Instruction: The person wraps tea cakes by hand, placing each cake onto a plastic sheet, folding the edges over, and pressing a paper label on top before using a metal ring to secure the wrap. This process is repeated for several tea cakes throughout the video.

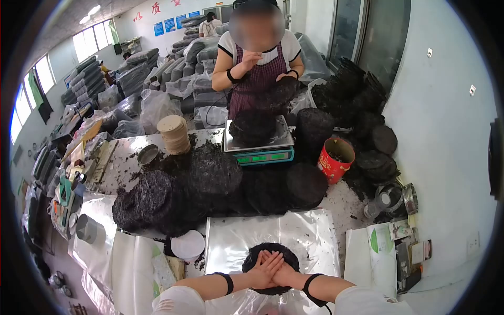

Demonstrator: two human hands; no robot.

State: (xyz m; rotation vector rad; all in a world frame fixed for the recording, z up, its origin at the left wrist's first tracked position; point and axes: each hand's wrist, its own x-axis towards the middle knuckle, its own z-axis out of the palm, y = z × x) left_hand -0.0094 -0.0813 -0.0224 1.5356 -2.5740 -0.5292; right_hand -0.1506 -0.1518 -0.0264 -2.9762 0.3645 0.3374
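A round, dark, matted disc (270, 251) lies on a shiny silvery sheet (226, 233) at the bottom centre. My left hand (265, 270) and my right hand (283, 272) rest flat on top of it, fingers stretched and overlapping, the palms side by side. Black bands circle both wrists. Beyond the sheet, stacks of similar dark discs (215, 170) stand in a row. Behind them a scale (262, 156) with a green display carries another dark stack (253, 127).
Across the table a person in a checked apron (244, 86) holds a dark disc (281, 93). A red bucket (335, 161) stands right of the scale, round wooden plates (173, 134) left. A white disc (187, 245) lies beside the sheet. Metal rings (90, 229) sit far left.
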